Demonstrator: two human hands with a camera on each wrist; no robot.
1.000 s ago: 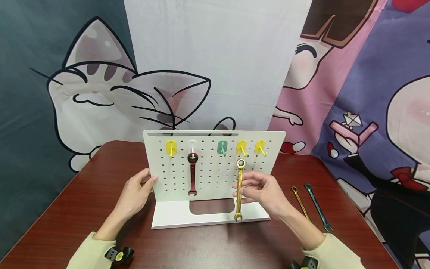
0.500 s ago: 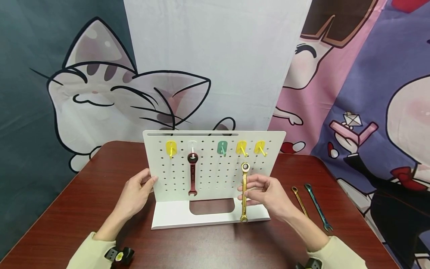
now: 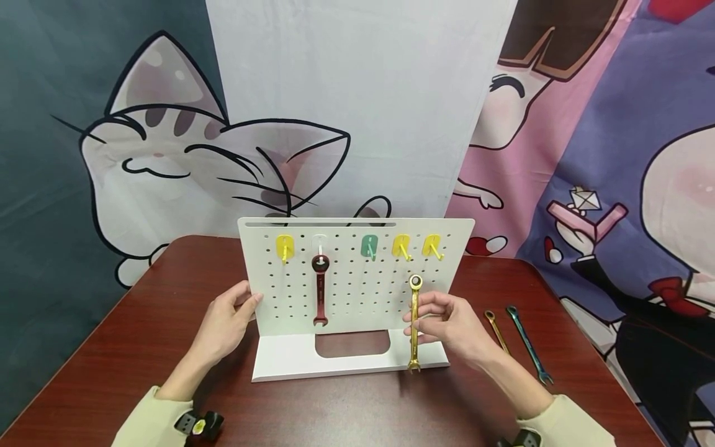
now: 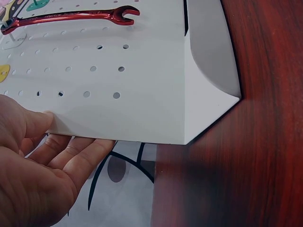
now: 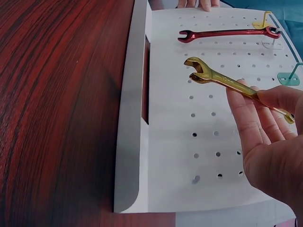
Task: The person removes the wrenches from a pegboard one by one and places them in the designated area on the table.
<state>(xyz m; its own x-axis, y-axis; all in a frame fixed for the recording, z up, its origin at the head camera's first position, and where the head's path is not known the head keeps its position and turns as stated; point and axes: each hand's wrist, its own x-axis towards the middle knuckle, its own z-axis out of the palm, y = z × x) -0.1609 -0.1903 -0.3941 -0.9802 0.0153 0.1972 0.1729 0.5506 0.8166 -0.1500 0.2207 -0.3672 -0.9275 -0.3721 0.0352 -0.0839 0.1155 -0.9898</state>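
My left hand (image 3: 226, 320) grips the left edge of a white pegboard stand (image 3: 290, 357), thumb on its front face and fingers behind it. My right hand (image 3: 455, 326) pinches a gold combination wrench (image 3: 414, 310) by its shank, between thumb and fingers. Held upright, the wrench has its ring end up and its open end down, in front of the board's right part and below the two right yellow hooks (image 3: 401, 246). A red combination wrench (image 3: 321, 295) hangs by its ring from a clear hook (image 3: 319, 242).
A green hook (image 3: 369, 246) and another yellow hook (image 3: 285, 248) are bare. On the dark red table (image 3: 139, 347), a smaller gold wrench (image 3: 496, 330) and a blue-green wrench (image 3: 529, 344) lie right of the stand. A cartoon-printed cloth (image 3: 368, 93) hangs behind.
My right hand has moved right and slightly down with the gold wrench, from below the first right yellow hook to between the two. My left hand has stayed on the pegboard's edge.
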